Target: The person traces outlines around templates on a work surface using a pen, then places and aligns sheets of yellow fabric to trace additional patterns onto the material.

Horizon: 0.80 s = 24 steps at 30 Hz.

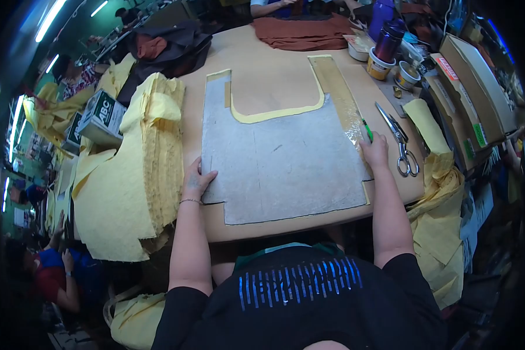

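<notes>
A large grey pattern piece (274,157) with a U-shaped cutout lies flat on the brown-covered table (262,64), over yellow material (277,114) that shows along the cutout and some edges. My left hand (197,179) rests on the pattern's left edge, thumb apart from the fingers. At the right edge, my right hand (374,149) is closed around a green pen-like tool (367,129), its tip pointing up and away. Beside that hand, to the right, lie metal scissors (401,143).
Stacked yellow sheets (151,151) stand at left, beside an ABC box (102,116). Brown fabric (300,32) lies at the far edge. Tubs (380,65), a dark tumbler (389,41) and cardboard boxes (464,93) are at right. Other people sit at left and across the table.
</notes>
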{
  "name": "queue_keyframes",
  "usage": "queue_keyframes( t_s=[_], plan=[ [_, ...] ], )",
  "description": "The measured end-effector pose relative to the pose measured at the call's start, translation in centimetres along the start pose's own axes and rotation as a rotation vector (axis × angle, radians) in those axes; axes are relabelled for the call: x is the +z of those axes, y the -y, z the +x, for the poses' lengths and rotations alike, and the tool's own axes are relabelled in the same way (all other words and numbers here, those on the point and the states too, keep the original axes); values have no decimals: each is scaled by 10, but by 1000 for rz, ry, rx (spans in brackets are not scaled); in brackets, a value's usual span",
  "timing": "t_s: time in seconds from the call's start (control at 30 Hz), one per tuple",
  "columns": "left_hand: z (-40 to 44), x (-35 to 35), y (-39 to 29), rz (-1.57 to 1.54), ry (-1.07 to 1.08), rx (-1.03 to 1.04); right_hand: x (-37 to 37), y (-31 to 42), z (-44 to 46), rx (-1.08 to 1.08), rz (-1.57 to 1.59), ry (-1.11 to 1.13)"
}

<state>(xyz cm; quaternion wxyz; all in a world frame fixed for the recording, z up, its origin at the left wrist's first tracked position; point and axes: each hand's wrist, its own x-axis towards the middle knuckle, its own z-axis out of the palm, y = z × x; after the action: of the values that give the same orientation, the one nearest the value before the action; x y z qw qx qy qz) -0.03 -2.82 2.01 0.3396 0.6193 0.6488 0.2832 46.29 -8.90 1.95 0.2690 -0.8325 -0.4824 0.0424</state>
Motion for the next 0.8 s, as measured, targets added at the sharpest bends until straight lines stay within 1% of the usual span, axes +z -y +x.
queue_keyframes(
  t_s=[0.03,0.13,0.17,0.23,0.33,0.4,0.43,0.5,0.53,0.63,0.73,0.8],
  plan=[
    [3,1,8,21,17,3,1,0,0,-4,2,0],
    [4,4,17,31,-48,78,2,-2,0,-2,-1,-11],
    [4,4,17,-46,-14,57,3,-3,0,1,-6,-12],
    [-8,1,-6,-199,58,9,3,-4,-2,9,-13,-24],
    [-8,1,2,-170,43,64,5,-3,-2,25,-14,-26],
    [-9,-4,1,-278,121,47,4,-3,-1,44,-12,15],
    [-11,-6,1,-334,155,27,6,-5,1,30,-10,-6],
    [-11,-7,8,-380,126,-40,11,-14,3,-2,-12,-30],
    [-9,-7,7,-405,109,-70,12,-15,5,1,-7,-6],
    [-14,-11,-6,-21,41,-38,11,-20,11,-3,6,52],
    [-17,-9,-3,-173,29,-5,15,-29,16,-37,10,47],
    [-11,-7,10,-71,-7,46,16,-33,18,-53,11,62]
  ],
)
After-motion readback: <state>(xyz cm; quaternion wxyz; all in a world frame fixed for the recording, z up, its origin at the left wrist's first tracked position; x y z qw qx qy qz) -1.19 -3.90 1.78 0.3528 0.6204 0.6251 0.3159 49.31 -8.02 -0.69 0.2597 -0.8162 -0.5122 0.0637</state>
